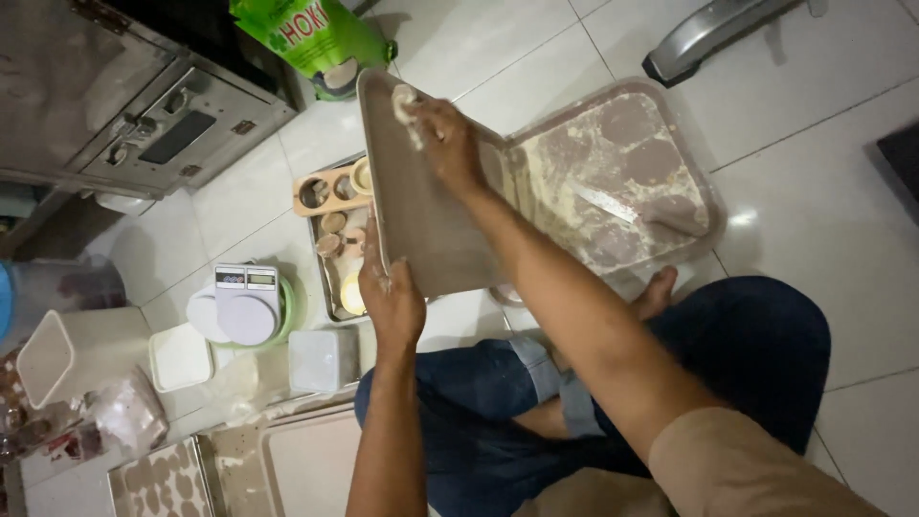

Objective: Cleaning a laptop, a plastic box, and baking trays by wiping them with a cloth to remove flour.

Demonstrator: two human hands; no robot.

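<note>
I hold a tilted tray (421, 220) between my hands: my left hand (391, 299) grips its near edge, fingers curled, while my right hand (446, 139) presses a dough lump (406, 101) against its far corner.

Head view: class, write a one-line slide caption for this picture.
Seated on a tiled floor, the left hand tilts a baking tray while the right hand wipes it with dough.

A green bag (311, 33) with red lettering stands on the floor just right of the steel oven (144, 105). Below the oven, well apart, a white kitchen scale (247, 302) carries two small dark screens.
</note>
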